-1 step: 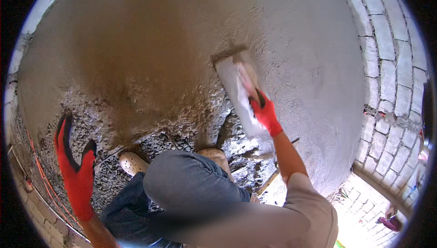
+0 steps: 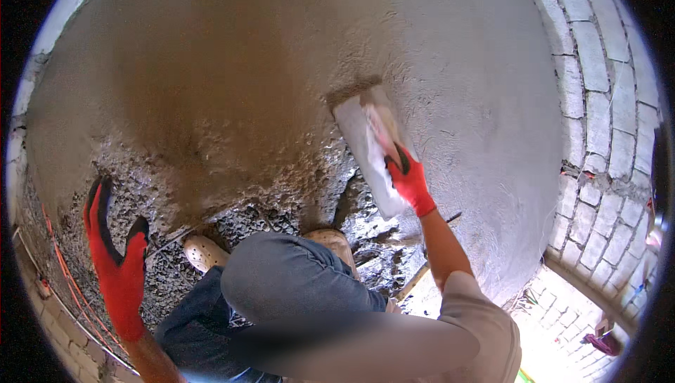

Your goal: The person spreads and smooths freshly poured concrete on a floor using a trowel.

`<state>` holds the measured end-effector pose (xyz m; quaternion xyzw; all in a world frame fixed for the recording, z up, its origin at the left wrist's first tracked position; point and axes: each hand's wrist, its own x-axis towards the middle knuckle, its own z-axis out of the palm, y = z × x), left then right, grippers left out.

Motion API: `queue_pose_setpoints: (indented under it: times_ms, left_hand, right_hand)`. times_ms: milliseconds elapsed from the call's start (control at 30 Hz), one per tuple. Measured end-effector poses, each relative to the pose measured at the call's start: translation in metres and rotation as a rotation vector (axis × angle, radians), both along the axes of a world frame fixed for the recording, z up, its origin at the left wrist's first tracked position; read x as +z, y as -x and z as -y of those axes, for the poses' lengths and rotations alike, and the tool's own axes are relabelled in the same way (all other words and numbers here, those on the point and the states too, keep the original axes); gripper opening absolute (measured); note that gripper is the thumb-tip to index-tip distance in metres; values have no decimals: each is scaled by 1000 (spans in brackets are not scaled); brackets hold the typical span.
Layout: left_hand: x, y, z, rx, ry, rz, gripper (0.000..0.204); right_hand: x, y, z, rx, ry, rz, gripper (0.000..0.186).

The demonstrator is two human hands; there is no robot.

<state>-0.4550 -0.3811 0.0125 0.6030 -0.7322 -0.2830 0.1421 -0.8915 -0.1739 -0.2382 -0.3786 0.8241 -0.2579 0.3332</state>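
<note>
My right hand, in a red and black glove, is closed around the handle of a rectangular finishing trowel. The blade lies on wet grey concrete, and a small ridge of wet mix runs along its far edge. To the trowel's right the surface is mostly smooth with faint ripples. Rough, pebbly concrete borders its near left side. My left hand, gloved alike, hovers at the left over the coarse mix with thumb and fingers apart, holding nothing.
My light perforated clogs stand in the rough mix, below my bent knees. A thin stick lies near my right leg. Orange cables run along the left edge. A block wall bounds the right side, and another wall edge the far left.
My right hand has drawn the trowel slightly toward me, and the ridge at its far edge sits a little nearer. My left hand stays in place.
</note>
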Motion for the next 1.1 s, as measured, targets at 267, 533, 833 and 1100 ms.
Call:
queue_pose_setpoints:
  times_ms: [267,533,833,1100]
  left_hand:
    - [-7,17,5,-87,-23,-26,65]
    - [-6,12,5,-36,-23,-34,66]
    - [-6,15,7,-102,-23,-9,65]
    - [-1,7,3,-17,-7,-22,62]
  right_hand:
    - [-14,53,47,-249,183,-195,40]
    - [-5,4,21,-103,-28,45,44]
    - [-10,58,62,-238,155,-142,41]
    - [21,1,7,-244,-74,112,44]
